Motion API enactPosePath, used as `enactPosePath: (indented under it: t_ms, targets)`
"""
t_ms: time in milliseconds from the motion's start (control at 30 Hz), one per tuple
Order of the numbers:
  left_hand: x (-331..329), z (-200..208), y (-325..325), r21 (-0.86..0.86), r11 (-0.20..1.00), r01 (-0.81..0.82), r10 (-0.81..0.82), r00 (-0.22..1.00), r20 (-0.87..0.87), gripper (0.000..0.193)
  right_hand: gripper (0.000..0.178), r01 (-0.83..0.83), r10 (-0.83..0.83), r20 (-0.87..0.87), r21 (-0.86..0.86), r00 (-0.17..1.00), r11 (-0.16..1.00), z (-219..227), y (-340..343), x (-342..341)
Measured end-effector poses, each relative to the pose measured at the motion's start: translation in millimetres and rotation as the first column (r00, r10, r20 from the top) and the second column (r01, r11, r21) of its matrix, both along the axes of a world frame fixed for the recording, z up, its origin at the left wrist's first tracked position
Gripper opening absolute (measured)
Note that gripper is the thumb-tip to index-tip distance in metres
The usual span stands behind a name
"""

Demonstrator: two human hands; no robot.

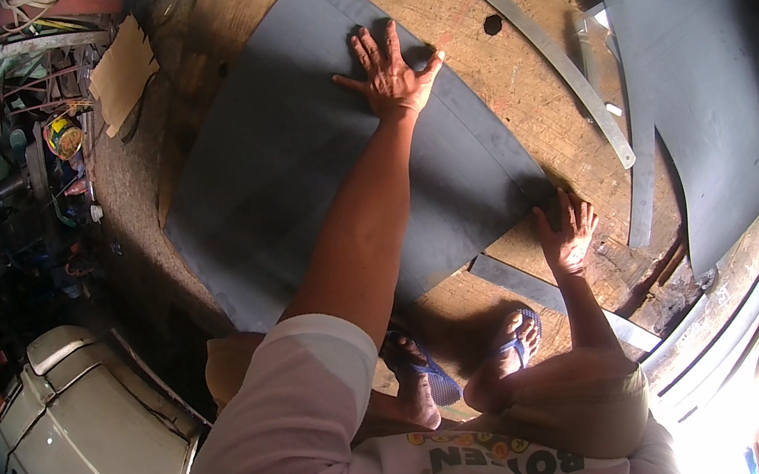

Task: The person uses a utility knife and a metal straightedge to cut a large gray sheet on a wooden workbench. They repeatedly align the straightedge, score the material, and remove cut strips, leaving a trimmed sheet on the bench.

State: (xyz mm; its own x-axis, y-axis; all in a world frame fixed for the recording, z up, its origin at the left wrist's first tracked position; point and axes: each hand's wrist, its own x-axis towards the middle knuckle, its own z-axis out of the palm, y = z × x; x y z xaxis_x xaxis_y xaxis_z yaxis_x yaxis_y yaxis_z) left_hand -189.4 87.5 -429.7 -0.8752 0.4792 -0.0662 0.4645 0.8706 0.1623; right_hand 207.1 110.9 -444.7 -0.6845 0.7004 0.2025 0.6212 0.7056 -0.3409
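Two hands (392,88) (575,242), two dark grey sheets (287,143) (722,97), three long metal strips (533,32) (637,90) (519,285) and two blue sandals (443,386) (532,322).

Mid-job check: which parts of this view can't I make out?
All in the head view:
- Dark grey sheet beneath the left hand: covered by that hand.
- Whether the right hand touches the sheet's corner: lost in shadow.
- Long curved strip: far end cut off by the upper edge.
- Lower metal strip: middle hidden by the right forearm.

Left fingers (393,43) flat on dark sheet (291,167), right fingers (566,210) seemingly at its corner
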Motion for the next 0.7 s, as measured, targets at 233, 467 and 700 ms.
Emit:
enactPosePath:
  t_ms: [233, 467, 700]
  targets:
    - [0.1, 1.6, 1.4, -0.025, 1.000, -0.004, 0.005, 1.000, 0.010, 0.110, 0.064, 0.002, -0.002, 0.013, -0.012, 1.000, 1.000, 0.6, 0.2, 1.0]
    - [-0.9, 1.4, 0.4, -0.042, 0.999, -0.007, 0.007, 1.000, 0.012, 0.110, 0.065, 0.000, 0.001, 0.004, -0.004, 1.000, 1.000, 0.5, -0.5, -0.3]
    - [-1.3, 3.8, 0.1, -0.050, 0.999, -0.001, 0.002, 1.000, 0.020, 0.110, 0.063, 0.013, -0.013, 0.008, -0.043, 1.000, 0.999, 1.2, -3.8, 0.1]
